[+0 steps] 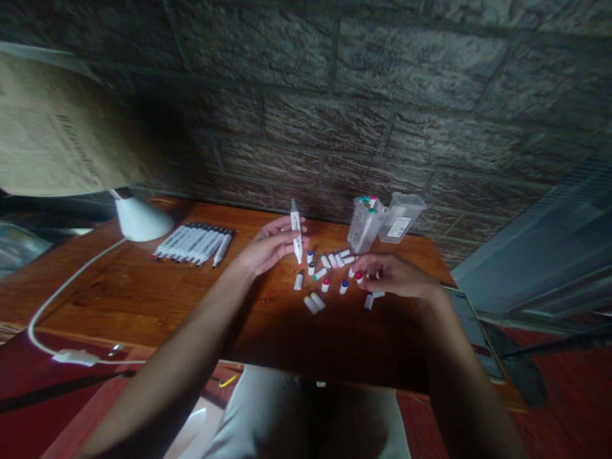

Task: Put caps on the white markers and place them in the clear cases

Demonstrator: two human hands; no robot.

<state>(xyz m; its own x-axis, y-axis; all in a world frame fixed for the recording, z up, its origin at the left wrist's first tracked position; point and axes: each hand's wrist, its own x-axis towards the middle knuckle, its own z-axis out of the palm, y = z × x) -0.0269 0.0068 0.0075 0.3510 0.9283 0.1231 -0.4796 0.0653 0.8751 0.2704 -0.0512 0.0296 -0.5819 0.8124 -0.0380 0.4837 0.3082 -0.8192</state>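
My left hand (270, 247) is closed round a white marker (296, 231), held upright above the wooden table (143, 299). My right hand (389, 274) hovers low over the table with its fingers pinched on a small red-tipped cap (359, 276). Several loose marker caps (320, 275) in white, red, blue and green lie scattered between the two hands. A row of several capped markers (196, 243) lies side by side to the left.
A clear plastic marker case (366, 223) with a few markers in it stands at the back, its lid (401, 217) beside it. A white lamp base (142, 218) and its cable (57, 299) are at the left. A brick wall rises behind. A phone (471, 328) lies at the right edge.
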